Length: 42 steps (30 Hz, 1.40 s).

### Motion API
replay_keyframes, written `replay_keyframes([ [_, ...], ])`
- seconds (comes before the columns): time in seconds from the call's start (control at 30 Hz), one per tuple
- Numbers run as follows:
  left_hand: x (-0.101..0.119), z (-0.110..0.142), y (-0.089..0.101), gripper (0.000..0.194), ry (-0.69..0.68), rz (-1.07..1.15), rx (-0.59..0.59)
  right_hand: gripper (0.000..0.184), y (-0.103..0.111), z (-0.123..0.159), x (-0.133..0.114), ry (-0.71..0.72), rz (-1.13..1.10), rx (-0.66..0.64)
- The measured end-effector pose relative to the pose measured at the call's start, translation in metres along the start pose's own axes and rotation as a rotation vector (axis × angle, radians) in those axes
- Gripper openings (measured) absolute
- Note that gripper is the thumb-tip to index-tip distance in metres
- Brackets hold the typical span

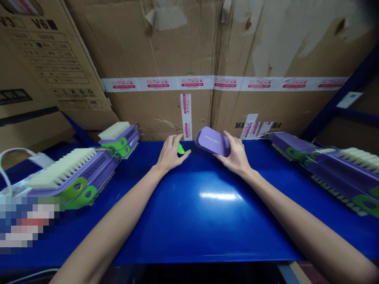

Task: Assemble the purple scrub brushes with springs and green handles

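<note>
My right hand [235,156] grips a flat purple plastic piece [212,141] with rounded corners and holds it tilted just above the blue table [207,213], near the far edge. My left hand [170,154] is closed around a small bright green plastic part [181,149], which pokes out to the right between thumb and fingers. The two hands are a short gap apart, both close to the cardboard wall.
Stacks of purple brushes with white bristles and green tabs lie at the left [71,173], back left [120,138] and right [340,169]. Large taped cardboard boxes [207,67] close off the back. A white cable [8,157] loops at the far left.
</note>
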<state>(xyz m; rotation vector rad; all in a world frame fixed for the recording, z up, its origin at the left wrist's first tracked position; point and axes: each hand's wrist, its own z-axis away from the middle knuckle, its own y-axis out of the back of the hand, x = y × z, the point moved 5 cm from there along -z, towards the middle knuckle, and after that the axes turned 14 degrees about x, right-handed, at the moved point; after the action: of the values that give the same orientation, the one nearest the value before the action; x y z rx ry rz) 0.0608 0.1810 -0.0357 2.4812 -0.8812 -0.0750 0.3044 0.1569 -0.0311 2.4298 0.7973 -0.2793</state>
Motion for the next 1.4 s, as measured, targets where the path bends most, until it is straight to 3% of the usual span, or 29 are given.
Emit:
replay_keyframes([
  [0.13, -0.022, 0.008, -0.012, 0.06, 0.174, -0.014, -0.06, 0.082, 0.0, -0.001, 0.014, -0.413, -0.334, 0.046],
  [0.3, -0.037, 0.018, -0.027, 0.038, 0.22, -0.035, -0.115, 0.049, -0.008, 0.003, 0.021, -0.83, -0.663, -0.06],
  [0.4, -0.035, 0.019, -0.03, 0.034, 0.191, -0.074, -0.159, 0.045, -0.012, 0.009, 0.024, -1.037, -0.705, -0.155],
  [0.53, -0.011, 0.012, -0.021, 0.052, 0.112, -0.092, -0.156, 0.036, -0.015, 0.013, 0.021, -1.174, -0.758, -0.22],
  [0.63, 0.017, 0.007, -0.016, 0.067, 0.032, -0.004, -0.127, 0.037, -0.017, 0.012, 0.014, -1.104, -0.76, -0.273],
  [0.77, 0.038, 0.005, -0.015, 0.078, 0.012, 0.142, -0.07, 0.038, -0.016, 0.006, 0.006, -0.838, -0.723, -0.216],
  [0.93, 0.032, 0.007, -0.018, 0.072, 0.151, 0.242, -0.012, 0.038, -0.014, 0.003, 0.008, -0.696, -0.68, -0.182],
  [1.17, 0.027, 0.005, -0.017, 0.074, 0.148, 0.231, -0.022, 0.041, -0.015, 0.004, 0.007, -0.672, -0.658, -0.23],
  [1.27, 0.028, 0.005, -0.018, 0.066, 0.135, 0.236, -0.051, 0.042, -0.014, 0.003, 0.007, -0.658, -0.639, -0.247],
  [1.4, 0.03, 0.005, -0.02, 0.034, 0.087, 0.182, -0.115, 0.047, -0.013, 0.002, 0.011, -0.63, -0.616, -0.237],
])
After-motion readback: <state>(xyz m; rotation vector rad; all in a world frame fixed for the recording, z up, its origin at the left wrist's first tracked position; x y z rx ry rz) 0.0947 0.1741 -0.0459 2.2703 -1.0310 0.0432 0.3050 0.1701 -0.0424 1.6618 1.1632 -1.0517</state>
